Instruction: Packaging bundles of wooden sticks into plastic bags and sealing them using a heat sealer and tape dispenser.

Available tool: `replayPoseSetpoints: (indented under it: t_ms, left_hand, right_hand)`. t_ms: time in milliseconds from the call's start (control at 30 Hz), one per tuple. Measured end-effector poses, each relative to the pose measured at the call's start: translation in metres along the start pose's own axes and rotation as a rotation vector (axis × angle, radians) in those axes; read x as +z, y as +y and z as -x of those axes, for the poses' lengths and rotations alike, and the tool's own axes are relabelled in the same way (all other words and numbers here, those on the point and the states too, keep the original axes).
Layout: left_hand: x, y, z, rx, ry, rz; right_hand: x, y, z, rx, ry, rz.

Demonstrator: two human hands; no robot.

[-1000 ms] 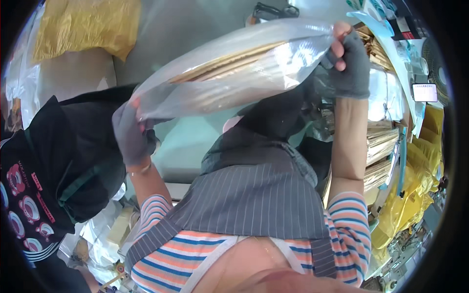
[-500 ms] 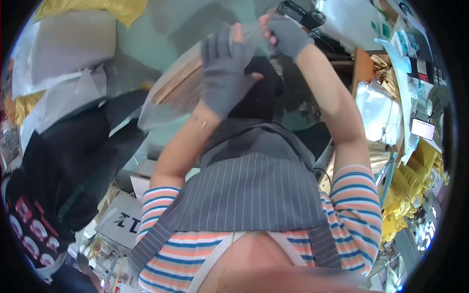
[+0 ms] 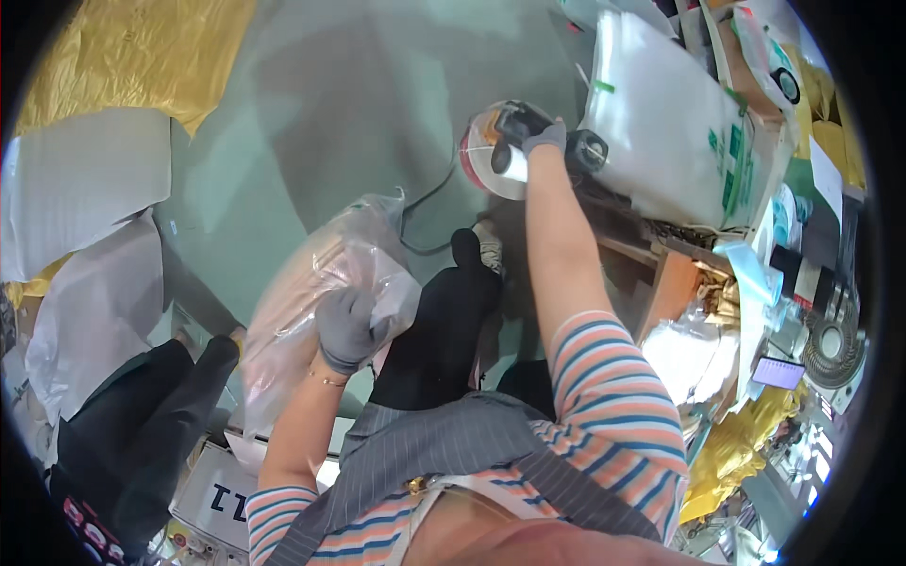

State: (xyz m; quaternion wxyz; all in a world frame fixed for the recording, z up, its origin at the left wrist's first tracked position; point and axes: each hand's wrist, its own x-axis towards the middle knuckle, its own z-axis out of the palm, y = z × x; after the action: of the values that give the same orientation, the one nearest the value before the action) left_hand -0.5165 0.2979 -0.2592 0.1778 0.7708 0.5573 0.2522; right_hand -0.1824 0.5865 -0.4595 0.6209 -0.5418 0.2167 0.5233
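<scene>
Reaching away from the clear bag, worker's r. hand was now at the black tool, can't tell if gripping; l. hand, fingers curled on the film, apparently steadied the bag alone, low beside the l. leg

We look from the head, through the left of two fisheye cameras worn side by side, upright and facing steeply down. Taking the bag as landmark, we have the apron much nearer our lens, below it and to its right; the floor lies farther off, behind and above it. Our one view is wide, taking in the fan far right of the bag, and dark curved rims close it well to either side.
</scene>
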Motion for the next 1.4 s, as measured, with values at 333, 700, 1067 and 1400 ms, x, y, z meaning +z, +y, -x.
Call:
replayPoseSetpoints:
  t_ms: [333, 700, 1067, 1400]
  left_hand:
    - [-0.020, -0.027, 0.021, -0.078, 0.034, -0.038]
    - [-0.028, 0.068, -0.058, 0.059, 0.234, -0.125]
    - [-0.035, 0.070, -0.056, 0.170, 0.076, -0.235]
    - [-0.115, 0.021, 0.140, -0.175, -0.115, -0.275]
  right_hand:
    - [-0.091, -0.066, 0.203, 0.052, -0.548, 0.999]
    - [-0.082, -0.086, 0.420, -0.687, -0.860, 1.518]
    - [-0.054, -0.045, 0.464, -0.363, -1.105, 1.426]
    - [-0.051, -0.033, 0.466, -0.174, -0.952, 1.444]
